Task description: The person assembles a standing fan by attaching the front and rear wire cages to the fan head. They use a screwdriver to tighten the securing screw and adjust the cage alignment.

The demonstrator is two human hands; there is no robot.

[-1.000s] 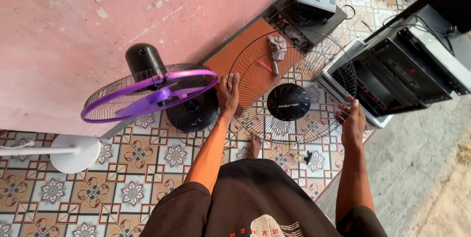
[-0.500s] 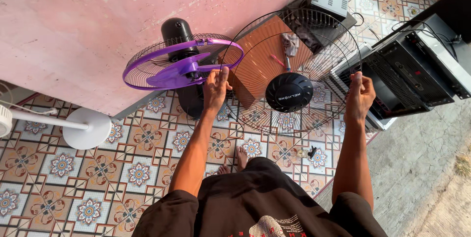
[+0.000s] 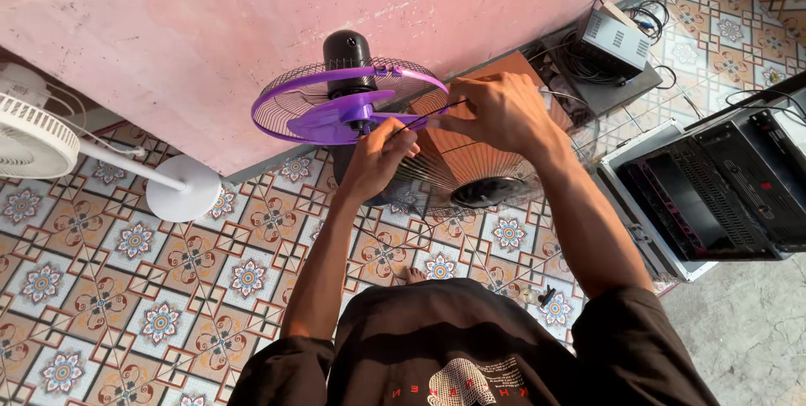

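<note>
A stand fan with a purple rear grille rim, purple blades and a black motor housing stands against the pink wall. I hold a black wire front grille with a black centre cap tilted up against the fan's right side. My left hand grips the grille's rim just below the blades. My right hand grips the rim higher up, next to the purple rim.
A white fan with a round white base stands at the left. Black electronics boxes sit at the right, a grey box with cables beyond. A brown board lies by the wall. Patterned tiles cover the floor.
The grille has swung from flat in front of me to tilted against the purple fan. My right hand crossed from the grille's right edge to its top near the fan.
</note>
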